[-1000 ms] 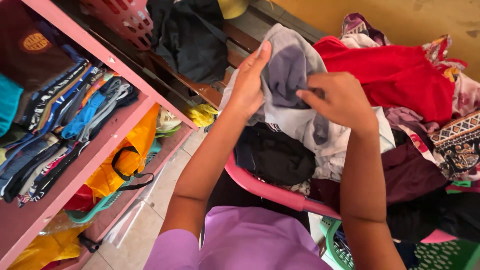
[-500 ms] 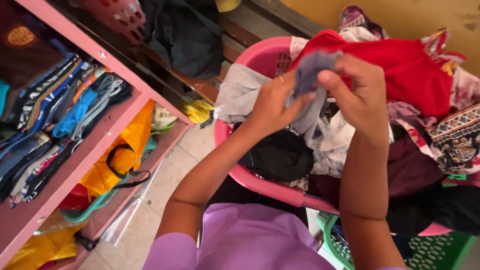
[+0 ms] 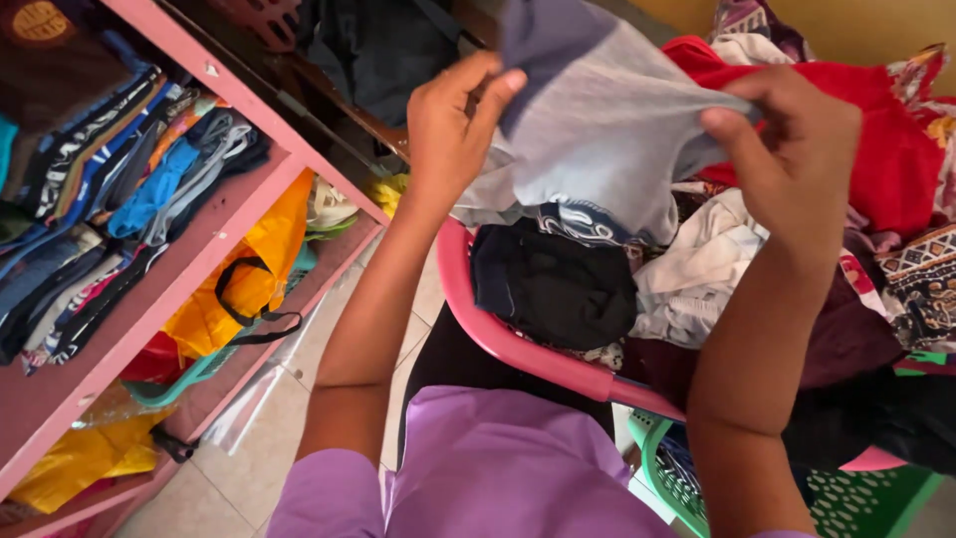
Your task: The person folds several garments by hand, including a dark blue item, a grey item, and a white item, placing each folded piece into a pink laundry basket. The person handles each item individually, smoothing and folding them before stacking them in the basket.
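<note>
**Garment lifted and spread between both hands**

Garment (image 3: 597, 139), grey w/ a darker blue-grey upper panel, is now up over the pink basket (image 3: 498, 334), stretched wide; half a sec ago it was bunched small between the hands, lower over the pile. Judging by that, the person is opening it out to see its shape. Left hand (image 3: 453, 125) pinches the left edge, thumb + fingers closed on cloth. Right hand (image 3: 792, 149) grips the right edge the same way, fingers curled shut on the fabric.

Below: black cloth (image 3: 553, 284) and white cloth (image 3: 697, 274) lie in the basket, red garment (image 3: 886, 149) behind, patterned fabric (image 3: 921, 274) at right. Green basket (image 3: 687, 478) sits under the pink one.

Left side: pink shelf (image 3: 189, 264) w/ folded striped clothes (image 3: 119, 189) on top level; yellow bag (image 3: 254, 269) w/ black strap on the level below, another yellow bag (image 3: 85, 458) at the bottom. Round orange emblem (image 3: 40, 20) on dark cloth, top-left corner; too blurred to tell more.
</note>
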